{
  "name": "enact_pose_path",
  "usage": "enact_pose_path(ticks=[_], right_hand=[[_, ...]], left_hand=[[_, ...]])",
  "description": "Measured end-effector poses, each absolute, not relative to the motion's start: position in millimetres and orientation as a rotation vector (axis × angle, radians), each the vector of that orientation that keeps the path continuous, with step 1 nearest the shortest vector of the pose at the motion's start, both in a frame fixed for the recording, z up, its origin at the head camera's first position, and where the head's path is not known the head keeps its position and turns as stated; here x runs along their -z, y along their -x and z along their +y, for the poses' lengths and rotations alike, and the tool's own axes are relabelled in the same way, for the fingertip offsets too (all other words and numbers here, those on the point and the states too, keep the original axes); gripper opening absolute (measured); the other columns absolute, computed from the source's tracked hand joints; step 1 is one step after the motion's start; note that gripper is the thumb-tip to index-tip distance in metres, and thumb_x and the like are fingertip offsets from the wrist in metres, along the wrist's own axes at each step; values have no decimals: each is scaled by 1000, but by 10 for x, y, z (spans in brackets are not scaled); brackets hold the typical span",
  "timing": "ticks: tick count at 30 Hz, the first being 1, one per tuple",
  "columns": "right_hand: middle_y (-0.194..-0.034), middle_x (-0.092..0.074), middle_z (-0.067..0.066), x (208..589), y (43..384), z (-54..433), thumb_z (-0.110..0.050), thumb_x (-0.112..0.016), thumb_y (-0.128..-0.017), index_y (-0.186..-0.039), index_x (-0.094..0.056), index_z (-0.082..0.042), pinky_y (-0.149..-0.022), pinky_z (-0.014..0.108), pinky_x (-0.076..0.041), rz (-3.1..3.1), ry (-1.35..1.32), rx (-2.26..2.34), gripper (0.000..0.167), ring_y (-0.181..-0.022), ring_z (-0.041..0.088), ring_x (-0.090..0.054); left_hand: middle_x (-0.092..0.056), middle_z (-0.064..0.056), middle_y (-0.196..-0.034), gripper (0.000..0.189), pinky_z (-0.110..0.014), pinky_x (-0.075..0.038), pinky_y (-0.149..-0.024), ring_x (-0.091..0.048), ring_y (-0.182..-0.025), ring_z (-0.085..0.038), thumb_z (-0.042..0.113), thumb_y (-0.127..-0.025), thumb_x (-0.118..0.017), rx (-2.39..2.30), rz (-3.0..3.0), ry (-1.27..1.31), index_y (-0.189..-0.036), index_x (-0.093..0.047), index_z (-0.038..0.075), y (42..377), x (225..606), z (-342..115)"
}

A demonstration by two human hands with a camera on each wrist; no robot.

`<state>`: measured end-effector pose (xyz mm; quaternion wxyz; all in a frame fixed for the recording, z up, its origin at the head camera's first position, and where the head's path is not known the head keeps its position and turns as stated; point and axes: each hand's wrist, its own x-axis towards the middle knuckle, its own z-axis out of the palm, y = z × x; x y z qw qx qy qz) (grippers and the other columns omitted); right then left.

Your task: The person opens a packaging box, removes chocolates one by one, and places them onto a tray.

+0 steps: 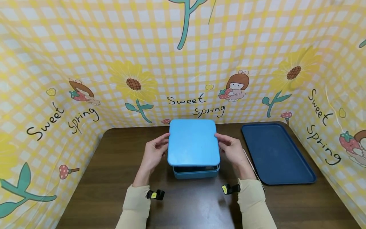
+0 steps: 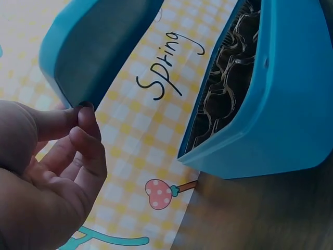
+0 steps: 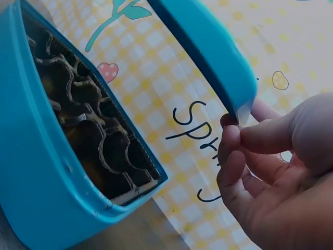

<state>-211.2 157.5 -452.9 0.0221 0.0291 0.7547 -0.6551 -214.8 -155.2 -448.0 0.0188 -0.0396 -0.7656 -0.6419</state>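
Between both hands a light blue lid (image 1: 193,142) is held above a blue box (image 1: 196,173), with a gap showing between the two. The left hand (image 1: 153,152) pinches the lid's left edge between thumb and fingers. At the opposite edge, the right hand (image 1: 233,151) pinches the lid the same way. Inside the box, a dark divider (image 3: 86,117) with wavy walls forms several compartments, seen in both wrist views. The lid hides most of the box in the head view.
A dark blue tray (image 1: 280,154) lies on the brown wooden table (image 1: 123,156) at the right. Yellow checked cloth (image 1: 183,66) hangs behind the table and along both sides. A thin white cable (image 1: 253,167) runs by the right forearm.
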Motion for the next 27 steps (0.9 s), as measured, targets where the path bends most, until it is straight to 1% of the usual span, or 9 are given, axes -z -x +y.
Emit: enact_pose_path(ticks=[3, 6, 10, 13, 16, 21, 24, 27], right_hand=[[-128, -66, 12, 4535, 2105, 1566, 2, -55, -101, -136, -66, -13, -81, 36, -50, 2417, -48, 1991, 40, -102, 23, -59], [-130, -66, 12, 4546, 2095, 1565, 3, -57, -101, -137, -65, -14, -83, 32, -50, 2471, 3, 1966, 41, -110, 25, -60], [-132, -64, 13, 4559, 2087, 1569, 1, -58, -101, -139, -63, -14, -89, 31, -53, 2493, 46, 1964, 42, -120, 28, -60], [-132, -64, 13, 4550, 2088, 1570, -1, -58, -102, -140, -63, -15, -89, 30, -53, 2510, 46, 1964, 41, -120, 28, -60], [-131, -65, 13, 4532, 2088, 1568, -4, -57, -102, -140, -63, -15, -85, 27, -54, 2535, 43, 1963, 40, -118, 27, -61], [-129, -66, 14, 4515, 2072, 1567, -9, -57, -104, -139, -64, -15, -77, 23, -52, 2557, 35, 1977, 36, -113, 27, -62], [-129, -66, 14, 4509, 2064, 1564, -11, -57, -104, -139, -64, -14, -75, 23, -52, 2570, 35, 1991, 36, -110, 26, -62], [-131, -65, 14, 4499, 2061, 1557, -11, -56, -105, -140, -63, -14, -76, 21, -52, 2600, 61, 1999, 36, -110, 27, -62]], left_hand=[[-73, -11, -108, 37, -30, -48, -57, -56, -70, -17, 1, -98, -64, 1927, -2396, 115, -132, -70, 15, 2144, 4464, -1551], [-73, -11, -107, 36, -31, -48, -58, -56, -71, -25, 2, -98, -65, 1882, -2415, 108, -131, -71, 15, 2138, 4453, -1554], [-74, -11, -105, 35, -27, -46, -56, -55, -76, -40, 4, -97, -66, 1866, -2431, 110, -130, -71, 15, 2137, 4454, -1552], [-74, -11, -105, 35, -24, -43, -55, -54, -77, -44, 5, -97, -67, 1862, -2436, 114, -130, -71, 15, 2138, 4453, -1547], [-75, -11, -105, 35, -23, -43, -55, -55, -77, -41, 5, -96, -68, 1854, -2438, 119, -130, -72, 14, 2141, 4446, -1542], [-75, -13, -108, 33, -23, -44, -57, -59, -77, -28, 9, -96, -70, 1852, -2440, 119, -129, -72, 13, 2139, 4437, -1534], [-75, -15, -110, 32, -22, -43, -56, -57, -73, -18, 9, -97, -69, 1857, -2437, 112, -129, -71, 11, 2138, 4425, -1528], [-74, -18, -110, 32, -22, -42, -55, -55, -68, -13, 6, -98, -67, 1845, -2454, 101, -130, -70, 6, 2093, 4313, -1495]])
